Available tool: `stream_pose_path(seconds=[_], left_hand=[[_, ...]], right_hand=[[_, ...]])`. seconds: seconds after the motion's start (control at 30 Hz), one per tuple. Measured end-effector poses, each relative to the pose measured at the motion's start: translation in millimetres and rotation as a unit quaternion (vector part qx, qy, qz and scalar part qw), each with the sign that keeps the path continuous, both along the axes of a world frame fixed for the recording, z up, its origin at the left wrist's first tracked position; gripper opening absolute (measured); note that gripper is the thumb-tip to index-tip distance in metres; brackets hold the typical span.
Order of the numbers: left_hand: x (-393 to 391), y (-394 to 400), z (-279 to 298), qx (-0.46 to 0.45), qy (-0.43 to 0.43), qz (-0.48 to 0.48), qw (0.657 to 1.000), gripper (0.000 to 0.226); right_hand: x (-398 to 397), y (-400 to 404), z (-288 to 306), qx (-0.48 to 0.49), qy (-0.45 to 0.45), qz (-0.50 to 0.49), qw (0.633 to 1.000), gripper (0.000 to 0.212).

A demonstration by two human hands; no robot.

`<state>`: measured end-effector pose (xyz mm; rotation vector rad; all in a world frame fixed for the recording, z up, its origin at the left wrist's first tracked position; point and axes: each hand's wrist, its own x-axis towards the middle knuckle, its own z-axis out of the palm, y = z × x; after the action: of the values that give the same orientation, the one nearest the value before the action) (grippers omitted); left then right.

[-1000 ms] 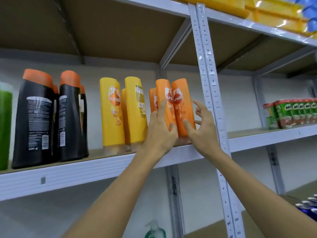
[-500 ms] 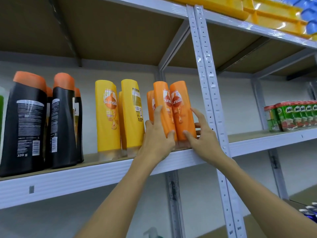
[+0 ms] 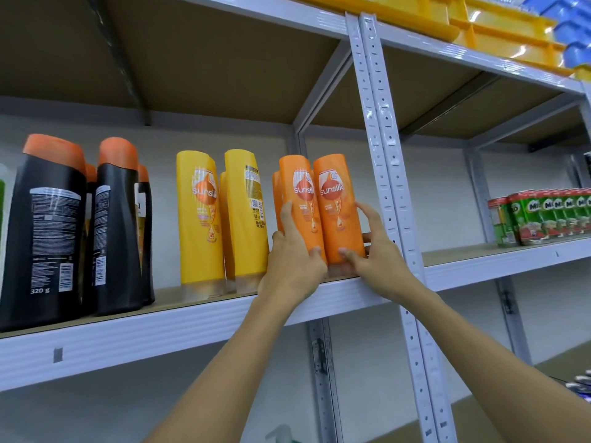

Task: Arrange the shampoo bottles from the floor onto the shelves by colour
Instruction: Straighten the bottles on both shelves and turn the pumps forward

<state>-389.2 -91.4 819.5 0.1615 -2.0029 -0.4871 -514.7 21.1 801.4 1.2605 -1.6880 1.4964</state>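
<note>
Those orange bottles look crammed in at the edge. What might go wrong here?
The two front orange bottles stand near the shelf's front lip, so letting go carelessly might tip them off. The right hand works close to the metal upright and could bump it. The left hand might nudge the yellow bottles.

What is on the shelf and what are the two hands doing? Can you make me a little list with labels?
left hand: left hand grips the left orange plastic Sunsilk bottle
right hand: right hand grips the right orange plastic Sunsilk bottle
orange bottles: upright, side by side, more orange behind
beside them: tall yellow plastic Sunsilk bottles, to the left
further left: black plastic bottles with orange caps
shelf: grey metal shelf
next bay: green drink cartons
</note>
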Motion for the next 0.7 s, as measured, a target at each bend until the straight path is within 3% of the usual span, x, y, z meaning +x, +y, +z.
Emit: stream_pose_path(seconds=[0.2,0.37,0.53,0.7], left_hand=[[2.2,1.3,-0.9,0.006,-0.010,-0.018,1.000,0.089],[4.4,1.6,-4.0,-0.005,-0.026,0.027,0.999,0.093],[6.4,4.4,-6.1,-0.028,-0.033,0.045,0.998,0.090],[9.8,6.4,-9.7,-0.071,-0.050,0.088,0.992,0.093]], right_hand=[[-2.9,7.3,2.5,0.017,-0.045,0.068,0.996,0.072],[1.6,8.7,1.6,0.049,-0.009,-0.011,0.999,0.084],[2.7,10.7,2.9,0.044,-0.021,0.010,0.999,0.084],[8.6,15.3,12.5,0.110,-0.017,-0.035,0.993,0.088]])
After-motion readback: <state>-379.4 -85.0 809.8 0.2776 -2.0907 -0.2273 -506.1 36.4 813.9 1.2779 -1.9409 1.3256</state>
